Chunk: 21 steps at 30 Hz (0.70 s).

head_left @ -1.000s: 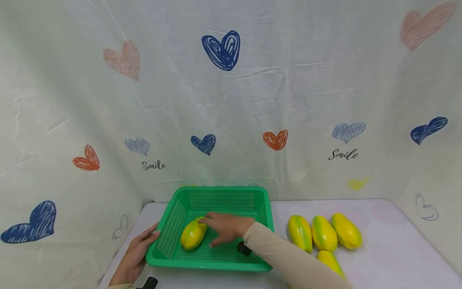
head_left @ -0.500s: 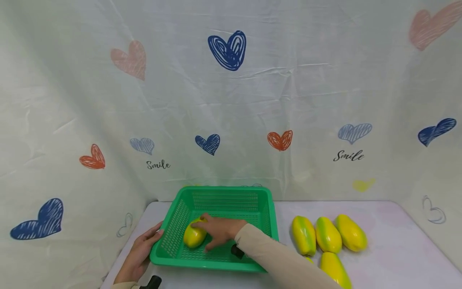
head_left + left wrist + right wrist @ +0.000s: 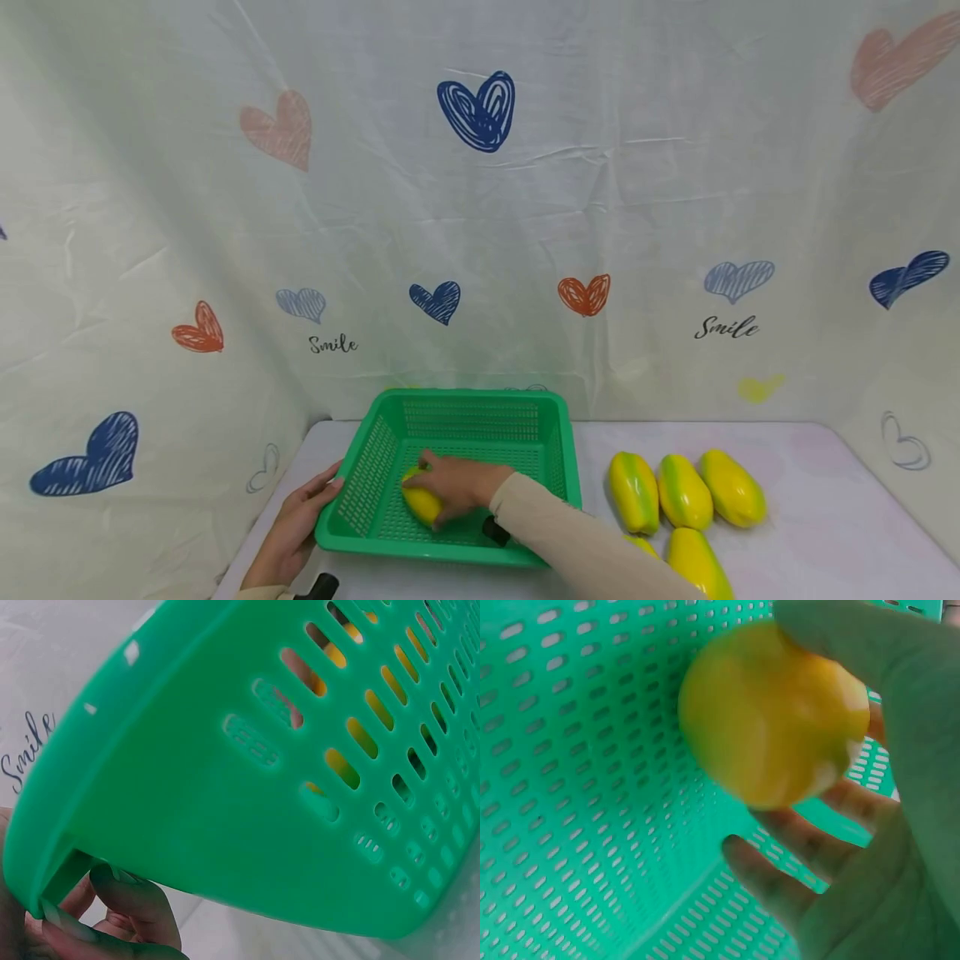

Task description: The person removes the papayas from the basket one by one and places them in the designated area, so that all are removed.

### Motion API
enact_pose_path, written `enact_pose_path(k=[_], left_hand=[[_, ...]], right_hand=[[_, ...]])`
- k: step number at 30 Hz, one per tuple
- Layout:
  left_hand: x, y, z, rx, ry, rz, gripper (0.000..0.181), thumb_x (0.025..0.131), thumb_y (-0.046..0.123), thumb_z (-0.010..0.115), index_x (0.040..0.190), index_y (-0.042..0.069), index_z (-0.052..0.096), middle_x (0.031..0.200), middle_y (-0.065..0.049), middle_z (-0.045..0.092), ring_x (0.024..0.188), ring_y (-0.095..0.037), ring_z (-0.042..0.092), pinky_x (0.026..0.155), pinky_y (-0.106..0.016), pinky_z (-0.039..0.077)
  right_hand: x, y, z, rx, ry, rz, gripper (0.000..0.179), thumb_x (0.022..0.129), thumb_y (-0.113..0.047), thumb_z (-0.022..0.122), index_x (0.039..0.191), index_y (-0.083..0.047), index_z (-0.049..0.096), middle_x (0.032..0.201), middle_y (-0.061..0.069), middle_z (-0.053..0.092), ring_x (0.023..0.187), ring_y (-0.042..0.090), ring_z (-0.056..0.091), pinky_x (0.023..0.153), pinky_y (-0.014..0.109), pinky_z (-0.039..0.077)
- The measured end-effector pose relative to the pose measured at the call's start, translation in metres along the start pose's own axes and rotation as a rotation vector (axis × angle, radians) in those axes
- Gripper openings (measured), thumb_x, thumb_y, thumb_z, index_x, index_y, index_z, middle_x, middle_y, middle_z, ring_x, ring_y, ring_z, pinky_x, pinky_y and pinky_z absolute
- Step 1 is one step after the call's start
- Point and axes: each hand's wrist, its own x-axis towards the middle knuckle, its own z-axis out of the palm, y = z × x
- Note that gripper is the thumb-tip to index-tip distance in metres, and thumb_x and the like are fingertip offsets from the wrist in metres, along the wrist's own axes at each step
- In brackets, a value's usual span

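A green plastic basket [image 3: 420, 550] with slotted walls stands on the table. My left hand [image 3: 296, 525] grips its left rim; in the left wrist view the fingers [image 3: 139, 904] curl beneath the rim's edge. Inside the basket, my right hand [image 3: 463, 485] holds a yellow papaya [image 3: 422, 505] with green tinges. The right wrist view has this papaya [image 3: 765, 712], somewhat blurred, between the thumb and the fingers, close to a basket wall. Part of the fruit is hidden by the hand.
Several more yellow-green papayas lie on the table to the right, among them a left one [image 3: 633, 492], a far one [image 3: 733, 488] and a near one [image 3: 697, 562]. The right sleeve partly covers another. A curtain with printed hearts [image 3: 435, 302] hangs behind the table [image 3: 795, 475].
My right hand has closed around the papaya, which has turned and shifted slightly right inside the basket. The left hand keeps its grip on the rim. The head view has shifted a little.
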Motion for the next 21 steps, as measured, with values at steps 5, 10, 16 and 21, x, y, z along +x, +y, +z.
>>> enact_pose_path(k=[5, 10, 16, 21], left_hand=[[0.0, 0.0, 0.0, -0.004, -0.005, 0.003, 0.077, 0.083, 0.04, 0.067, 0.144, 0.007, 0.032, 0.144, -0.024, 0.027, 0.092, -0.012, 0.057, 0.08, -0.034, 0.048], [-0.001, 0.001, -0.001, -0.005, -0.005, -0.003, 0.076, 0.084, 0.038, 0.067, 0.143, 0.007, 0.032, 0.144, -0.024, 0.027, 0.093, -0.012, 0.057, 0.082, -0.035, 0.047], [-0.002, 0.0, 0.0, -0.005, -0.01, -0.008, 0.078, 0.083, 0.039, 0.067, 0.144, 0.006, 0.031, 0.145, -0.025, 0.025, 0.095, -0.013, 0.056, 0.083, -0.036, 0.046], [0.0, 0.0, 0.0, -0.004, -0.008, -0.005, 0.077, 0.084, 0.039, 0.066, 0.144, 0.005, 0.031, 0.145, -0.024, 0.026, 0.093, -0.011, 0.057, 0.082, -0.035, 0.047]], right_hand=[[-0.014, 0.002, -0.008, 0.028, -0.062, 0.018, 0.073, 0.076, -0.039, 0.076, 0.139, -0.027, 0.042, 0.134, 0.001, 0.035, 0.099, 0.009, 0.049, 0.076, 0.023, 0.044], [-0.023, 0.006, -0.009, 0.085, -0.075, 0.064, 0.067, 0.075, -0.036, 0.078, 0.131, -0.026, 0.042, 0.12, -0.005, 0.042, 0.09, 0.007, 0.048, 0.074, 0.023, 0.044], [-0.027, 0.011, -0.009, 0.12, -0.091, 0.083, 0.071, 0.071, -0.032, 0.081, 0.128, -0.024, 0.04, 0.115, -0.005, 0.041, 0.091, 0.007, 0.046, 0.074, 0.023, 0.043], [-0.03, 0.013, -0.008, 0.161, -0.124, 0.123, 0.079, 0.07, -0.033, 0.082, 0.136, -0.027, 0.038, 0.121, -0.003, 0.035, 0.091, 0.008, 0.046, 0.069, 0.024, 0.044]])
